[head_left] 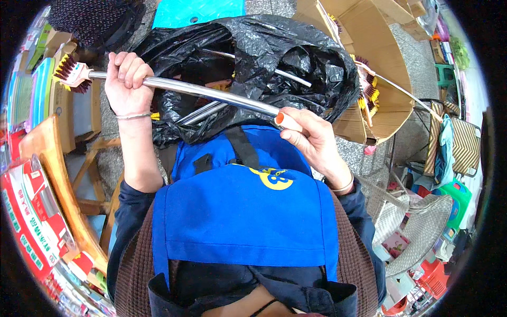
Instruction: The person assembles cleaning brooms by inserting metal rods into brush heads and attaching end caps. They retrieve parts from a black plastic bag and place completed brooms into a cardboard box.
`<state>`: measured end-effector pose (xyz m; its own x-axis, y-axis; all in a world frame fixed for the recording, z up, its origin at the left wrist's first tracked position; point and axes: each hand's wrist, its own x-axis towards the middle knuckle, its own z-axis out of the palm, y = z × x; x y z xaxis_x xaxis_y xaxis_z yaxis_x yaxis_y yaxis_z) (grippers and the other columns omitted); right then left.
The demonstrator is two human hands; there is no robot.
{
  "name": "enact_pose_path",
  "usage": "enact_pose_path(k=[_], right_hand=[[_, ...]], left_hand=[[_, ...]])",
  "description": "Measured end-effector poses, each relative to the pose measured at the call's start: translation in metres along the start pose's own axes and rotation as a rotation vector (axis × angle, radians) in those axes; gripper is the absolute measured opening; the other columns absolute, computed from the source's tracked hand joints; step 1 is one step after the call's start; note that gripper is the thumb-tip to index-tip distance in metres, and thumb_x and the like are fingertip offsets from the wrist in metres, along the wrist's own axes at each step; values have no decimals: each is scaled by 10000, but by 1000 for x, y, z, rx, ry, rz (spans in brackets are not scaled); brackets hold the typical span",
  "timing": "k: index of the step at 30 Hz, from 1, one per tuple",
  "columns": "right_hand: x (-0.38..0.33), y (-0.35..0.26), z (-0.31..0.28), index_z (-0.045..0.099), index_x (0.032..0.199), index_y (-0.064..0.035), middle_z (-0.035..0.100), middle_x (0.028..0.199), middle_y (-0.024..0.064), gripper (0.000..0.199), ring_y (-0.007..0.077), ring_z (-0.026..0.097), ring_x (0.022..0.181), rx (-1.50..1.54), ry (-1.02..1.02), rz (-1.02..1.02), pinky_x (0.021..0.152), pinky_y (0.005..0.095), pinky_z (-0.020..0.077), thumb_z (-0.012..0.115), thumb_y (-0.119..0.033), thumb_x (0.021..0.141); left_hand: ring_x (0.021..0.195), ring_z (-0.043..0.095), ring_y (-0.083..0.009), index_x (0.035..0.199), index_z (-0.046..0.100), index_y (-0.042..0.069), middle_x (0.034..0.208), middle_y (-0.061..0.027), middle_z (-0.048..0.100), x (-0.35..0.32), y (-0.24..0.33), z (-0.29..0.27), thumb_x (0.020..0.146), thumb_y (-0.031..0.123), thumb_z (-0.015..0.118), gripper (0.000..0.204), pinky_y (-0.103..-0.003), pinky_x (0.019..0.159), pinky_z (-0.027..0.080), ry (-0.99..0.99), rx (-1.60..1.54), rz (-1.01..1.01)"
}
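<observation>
Over the black bag's near right part, the right hand pinches an orange cap at the end of a metal pole spanning the bag; the left hand wraps tightly around the pole by the bag's left edge, brush head beyond.

The left hand is clenched above an extended forearm; the right hand is held pinched.

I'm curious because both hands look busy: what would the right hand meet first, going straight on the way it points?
Probably the long, shiny silver metal pole, whose end sits by the short pale, orange-mouthed tube the right hand holds; whether they touch is unclear.
</observation>
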<state>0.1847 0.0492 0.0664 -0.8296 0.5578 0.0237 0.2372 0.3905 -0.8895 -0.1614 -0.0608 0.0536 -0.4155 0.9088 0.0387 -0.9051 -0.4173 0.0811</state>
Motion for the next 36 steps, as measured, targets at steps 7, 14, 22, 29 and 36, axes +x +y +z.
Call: enact_pose_path(k=[7,14,22,29,36], right_hand=[[0,4,6,611,1130,-82,641,916,112,387,250,627,789,-34,110,-104,698,322,497,687,-269,800],[1,1,1,610,1143,-100,604,798,94,403,239,617,675,-205,66,-68,599,324,494,689,-285,794],[0,-9,-4,604,1135,-84,578,731,75,424,233,593,598,-442,73,-103,538,329,479,699,-284,773],[-2,-14,-6,610,1059,-121,541,668,27,370,188,582,557,-755,83,-233,511,309,474,706,-302,752],[0,-7,-4,632,1049,-68,644,791,103,343,231,651,677,-110,54,-75,582,297,510,698,-288,795]], left_hand=[[402,250,-68,725,428,83,521,34,291,0,0,1,975,242,415,297,-227,396,220,-4,7,-14],[408,250,-69,731,433,79,522,30,294,1,-3,3,969,235,431,285,-228,401,225,-18,28,-27],[422,254,-70,738,435,76,533,33,293,3,-6,5,970,237,434,282,-230,409,231,-15,26,-41],[426,258,-68,750,432,77,534,35,286,3,-9,9,981,253,407,292,-227,411,234,-26,47,-29],[430,256,-69,753,425,79,534,37,286,2,-8,21,991,278,382,314,-222,411,232,-70,49,-39]])
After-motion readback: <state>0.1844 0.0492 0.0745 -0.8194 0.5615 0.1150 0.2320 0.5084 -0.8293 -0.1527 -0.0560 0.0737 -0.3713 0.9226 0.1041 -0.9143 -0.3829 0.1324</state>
